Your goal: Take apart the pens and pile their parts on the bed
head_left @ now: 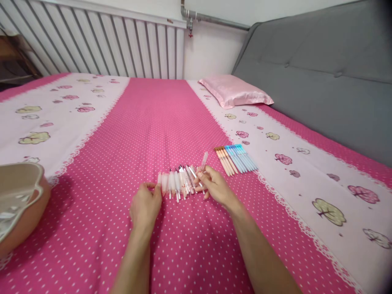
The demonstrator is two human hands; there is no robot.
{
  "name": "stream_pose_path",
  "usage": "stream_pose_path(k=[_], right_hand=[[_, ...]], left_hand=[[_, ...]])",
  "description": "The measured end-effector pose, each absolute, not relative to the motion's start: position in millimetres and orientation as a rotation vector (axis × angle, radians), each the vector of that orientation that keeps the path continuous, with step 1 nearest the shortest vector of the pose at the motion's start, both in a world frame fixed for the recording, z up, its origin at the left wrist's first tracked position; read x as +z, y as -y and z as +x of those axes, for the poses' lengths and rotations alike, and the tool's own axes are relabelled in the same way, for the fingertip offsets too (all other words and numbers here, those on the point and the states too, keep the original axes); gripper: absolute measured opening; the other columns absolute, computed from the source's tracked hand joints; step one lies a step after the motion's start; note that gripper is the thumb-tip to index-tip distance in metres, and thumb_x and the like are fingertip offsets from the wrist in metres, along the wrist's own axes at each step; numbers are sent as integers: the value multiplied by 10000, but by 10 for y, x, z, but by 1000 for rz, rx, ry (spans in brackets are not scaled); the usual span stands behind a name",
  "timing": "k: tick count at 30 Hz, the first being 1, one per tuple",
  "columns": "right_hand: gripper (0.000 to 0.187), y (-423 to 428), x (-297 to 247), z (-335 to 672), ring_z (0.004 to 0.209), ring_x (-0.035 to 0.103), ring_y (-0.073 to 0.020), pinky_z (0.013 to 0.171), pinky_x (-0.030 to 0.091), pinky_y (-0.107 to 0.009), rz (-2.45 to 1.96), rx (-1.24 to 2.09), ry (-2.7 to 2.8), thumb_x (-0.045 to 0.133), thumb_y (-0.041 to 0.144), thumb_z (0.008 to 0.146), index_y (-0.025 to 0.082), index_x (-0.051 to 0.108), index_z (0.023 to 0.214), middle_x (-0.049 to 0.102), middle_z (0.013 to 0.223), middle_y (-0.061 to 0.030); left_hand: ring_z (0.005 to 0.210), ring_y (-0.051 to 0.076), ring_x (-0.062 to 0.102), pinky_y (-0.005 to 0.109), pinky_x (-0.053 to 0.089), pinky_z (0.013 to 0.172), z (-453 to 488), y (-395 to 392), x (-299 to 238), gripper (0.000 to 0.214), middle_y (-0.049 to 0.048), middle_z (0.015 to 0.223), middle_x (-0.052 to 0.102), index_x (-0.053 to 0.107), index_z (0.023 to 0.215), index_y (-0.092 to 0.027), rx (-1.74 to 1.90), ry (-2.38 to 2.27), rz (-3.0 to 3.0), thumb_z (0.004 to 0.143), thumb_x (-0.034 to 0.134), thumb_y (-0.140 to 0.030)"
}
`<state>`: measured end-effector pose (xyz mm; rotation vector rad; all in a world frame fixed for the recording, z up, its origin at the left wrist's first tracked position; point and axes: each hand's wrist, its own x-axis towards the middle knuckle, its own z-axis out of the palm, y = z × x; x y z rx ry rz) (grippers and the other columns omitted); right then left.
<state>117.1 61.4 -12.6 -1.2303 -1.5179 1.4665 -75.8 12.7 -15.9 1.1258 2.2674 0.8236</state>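
Note:
A row of slim white and pale pink pens [174,182] lies side by side on the bed, with some dark tips at the far ends. At the row's left end, my left hand [145,203] is curled closed, its thumb and index finger against the leftmost whitish pen. Over the right end, my right hand [214,184] pinches a translucent pink pen [204,160] that points up and away. Farther right lies a neat group of peach pens with brown ends [226,161], right beside light blue pens [241,158].
A beige basin [39,196] with whitish pieces inside stands at the left edge. The bed has a pink dotted sheet [159,110]. A pink pillow [234,90] lies by the grey headboard [315,73]. Behind are a white radiator [122,45] and a pipe [214,20].

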Motion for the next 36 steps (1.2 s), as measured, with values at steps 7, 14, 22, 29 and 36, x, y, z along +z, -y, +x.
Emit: stream_pose_path(k=[7, 14, 22, 29, 36], right_hand=[[246, -585, -59, 1290, 544, 638, -133, 361, 339, -171, -1324, 1265, 1745, 431, 457, 828, 236, 497, 912, 571, 774, 13], [313, -567, 10, 1315, 530, 570, -149, 522, 333, -252, -1667, 788, 1957, 425, 437, 832, 201, 514, 647, 593, 591, -13], [392, -530, -7, 1260, 582, 531, -164, 511, 265, -257, -1828, 608, 2089, 386, 492, 841, 198, 565, 654, 620, 676, -59], [309, -660, -52, 1472, 843, 544, -224, 684, 365, -293, -1975, 219, 1827, 444, 406, 832, 159, 591, 946, 615, 925, -107], [424, -874, -483, 1717, 975, 463, -282, 824, 331, -347, -2099, -42, 1714, 501, 338, 807, 42, 500, 1111, 552, 1007, -189]], left_hand=[[784, 392, 595, 383, 366, 582, -678, -125, -118, 448, 192, 827, 657, 567, 955, -170, 621, -2378, 1285, 764, 390, -534], [847, 376, 591, 393, 393, 617, -657, -107, -69, 564, 190, 905, 648, 515, 1087, -162, 494, -2419, 1269, 767, 343, -592], [832, 371, 597, 397, 402, 627, -636, -108, -39, 561, 186, 873, 656, 531, 1071, -161, 530, -2409, 1257, 743, 391, -595], [836, 320, 603, 373, 420, 642, -628, -114, -23, 538, 146, 882, 654, 519, 1090, -176, 402, -2489, 1264, 773, 349, -575], [791, 313, 609, 371, 422, 616, -640, -99, -27, 551, 129, 833, 656, 528, 1071, -183, 439, -2503, 1296, 764, 349, -603]])
